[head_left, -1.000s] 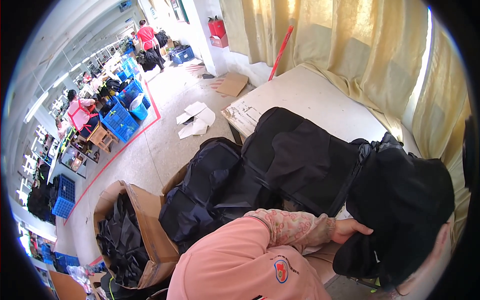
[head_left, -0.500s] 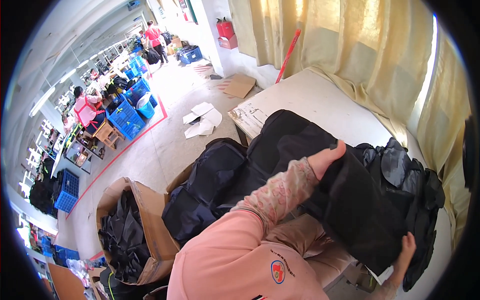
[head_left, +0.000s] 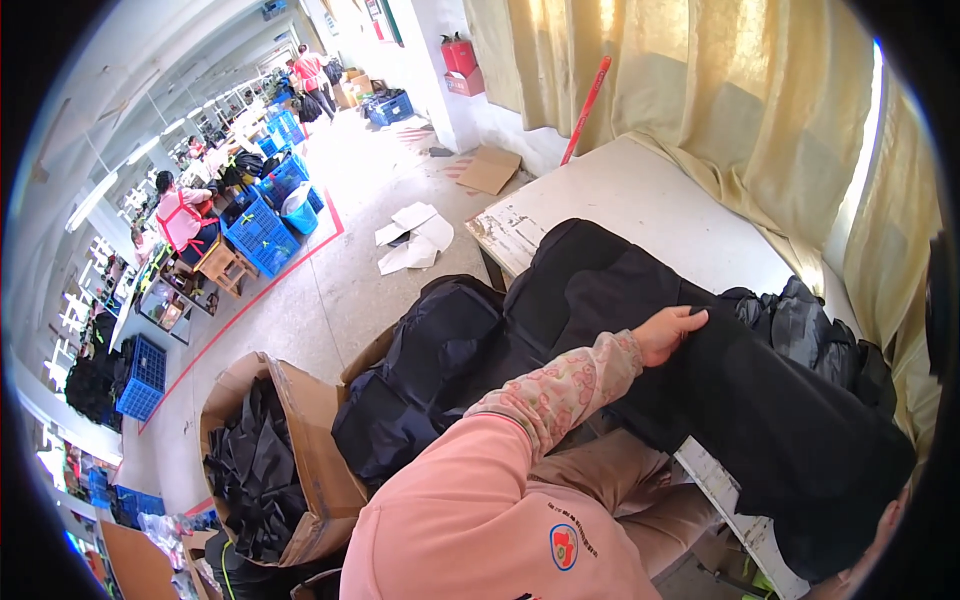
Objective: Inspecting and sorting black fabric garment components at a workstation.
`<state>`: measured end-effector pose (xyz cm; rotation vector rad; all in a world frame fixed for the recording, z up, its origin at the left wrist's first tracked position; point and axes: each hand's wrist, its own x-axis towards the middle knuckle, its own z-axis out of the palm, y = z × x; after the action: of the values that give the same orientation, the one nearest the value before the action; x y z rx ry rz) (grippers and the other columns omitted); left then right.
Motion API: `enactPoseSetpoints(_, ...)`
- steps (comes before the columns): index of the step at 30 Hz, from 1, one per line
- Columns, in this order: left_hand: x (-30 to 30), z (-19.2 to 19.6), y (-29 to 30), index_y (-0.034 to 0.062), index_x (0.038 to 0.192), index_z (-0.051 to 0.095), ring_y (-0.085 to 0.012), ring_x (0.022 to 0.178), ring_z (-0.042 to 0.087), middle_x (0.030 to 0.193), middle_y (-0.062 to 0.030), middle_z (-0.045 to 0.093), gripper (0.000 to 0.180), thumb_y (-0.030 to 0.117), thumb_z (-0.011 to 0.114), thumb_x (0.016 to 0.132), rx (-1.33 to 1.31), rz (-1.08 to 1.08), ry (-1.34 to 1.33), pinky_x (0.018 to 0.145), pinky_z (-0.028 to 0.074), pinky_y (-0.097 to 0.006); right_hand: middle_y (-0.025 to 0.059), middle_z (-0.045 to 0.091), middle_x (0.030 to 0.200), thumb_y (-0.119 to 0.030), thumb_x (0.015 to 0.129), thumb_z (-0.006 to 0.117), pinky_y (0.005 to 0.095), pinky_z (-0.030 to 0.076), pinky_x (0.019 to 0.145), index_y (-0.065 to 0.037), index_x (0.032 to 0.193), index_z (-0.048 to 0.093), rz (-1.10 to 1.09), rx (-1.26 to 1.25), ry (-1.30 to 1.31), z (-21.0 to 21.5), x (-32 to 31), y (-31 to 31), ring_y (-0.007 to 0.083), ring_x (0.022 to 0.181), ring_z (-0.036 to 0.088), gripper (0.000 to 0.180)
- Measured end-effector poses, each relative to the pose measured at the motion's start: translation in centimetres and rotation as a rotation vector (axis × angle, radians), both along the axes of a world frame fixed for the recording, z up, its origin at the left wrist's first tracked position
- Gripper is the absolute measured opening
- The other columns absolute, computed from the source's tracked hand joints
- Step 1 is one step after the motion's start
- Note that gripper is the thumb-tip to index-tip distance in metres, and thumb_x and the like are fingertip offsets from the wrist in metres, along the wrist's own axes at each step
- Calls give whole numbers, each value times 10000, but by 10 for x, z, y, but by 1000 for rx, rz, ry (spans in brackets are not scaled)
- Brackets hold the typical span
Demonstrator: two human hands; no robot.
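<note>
A large black fabric piece (head_left: 780, 400) stretches between my hands over the near edge of the white worktable (head_left: 680, 200). My left hand (head_left: 668, 336) grips its upper edge, thumb and fingers closed together. At the far right, my right hand (head_left: 886, 525) is at the fabric's outer end; its fingers are mostly hidden by the cloth and the dark rim of the picture. A padded black piece (head_left: 590, 270) lies left of my left hand. Behind the stretched cloth is a heap of crumpled dark pieces (head_left: 795, 325).
Beside my left arm stand a carton (head_left: 325, 450) of black scraps and a pile of dark padded pieces (head_left: 440, 340). White sheets (head_left: 415, 237) lie on the floor. A red pole (head_left: 588, 108) leans near the curtain (head_left: 690, 80). Further off, people work among blue crates (head_left: 258, 235).
My right hand has moved right and outward, pulling the black fabric flatter and farther across. The table's white edge now shows below it. My left hand stays near the same spot.
</note>
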<state>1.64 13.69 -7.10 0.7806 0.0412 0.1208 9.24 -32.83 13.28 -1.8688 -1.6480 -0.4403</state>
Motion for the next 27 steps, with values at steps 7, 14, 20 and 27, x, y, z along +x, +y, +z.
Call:
enactPoseSetpoints(7, 11, -14, -71, 155, 987, 603, -76, 699, 523, 886, 42, 598, 133, 262, 623, 909, -94, -259, 235, 661, 432, -234, 133, 549, 1153, -317, 884, 619, 331, 445, 876, -5, 1235, 523, 207, 131, 484, 59, -43, 141, 207, 1055, 550, 480)
enactPoseSetpoints(14, 10, -66, -124, 79, 1051, 595, -186, 738, 628, 905, -87, 644, 294, 345, 543, 939, -198, -556, 488, 688, 524, -311, 46, 622, 736, -264, 813, 697, 245, 457, 525, -42, 1001, 606, 137, 529, 1158, 89, -42, 250, 100, 616, 614, 305)
enactPoseSetpoints(20, -11, -83, -140, 73, 1042, 595, -157, 715, 608, 876, -68, 634, 331, 366, 467, 958, -264, -940, 295, 659, 522, -292, 122, 578, 755, -73, 809, 653, 305, 507, 516, 102, 1073, 497, 221, 590, 1340, 96, -48, 279, 212, 605, 596, 353)
enactPoseSetpoints(27, -22, -121, -126, 16, 1052, 581, -216, 861, 647, 970, -106, 644, 445, 421, 413, 972, -653, -895, 150, 787, 534, -332, 199, 606, 749, -56, 832, 621, 340, 530, 541, 134, 971, 517, 311, 665, 1321, 106, -47, 268, 287, 628, 649, 258)
